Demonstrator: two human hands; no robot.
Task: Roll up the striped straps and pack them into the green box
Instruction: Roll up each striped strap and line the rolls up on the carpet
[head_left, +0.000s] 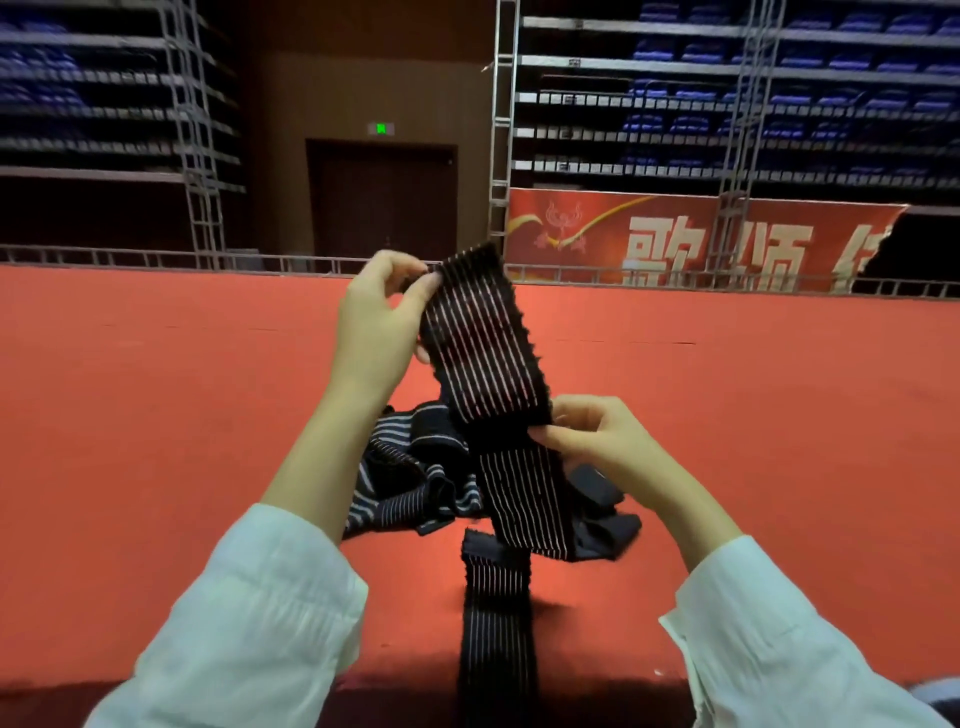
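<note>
Big dark hall, with a flat red carpet floor (156, 415) out in front. Closest in, two white sleeves reaching forward, the left sleeve (249, 613) and the right sleeve (789, 639). Between them, the loose end of one long striped strap (483, 338), dark with thin white lines, hanging straight down. Higher up, the same strap held in the air and pulled flat between both hands. Low down, the right hand (597, 441) at the strap's right edge, thumb and fingers (571, 410) pinched together on a plain dark band of it. Up high, the left hand (379, 322), thumb and fingers (415, 296) clamped on the strap's top left corner. Just behind and below the hands, lying on the red floor, a messy pile of more striped straps (410, 478), all tangled up. Farther back, a low metal rail (156, 257) along the far edge of the floor. Past that, a red banner (675, 244) with big pale letters on the right. In the middle, a dark door (382, 197) with a small green sign (381, 128) above. Last of all, tall metal frames (501, 130) and rows of blue seats (779, 104) on both sides.
</note>
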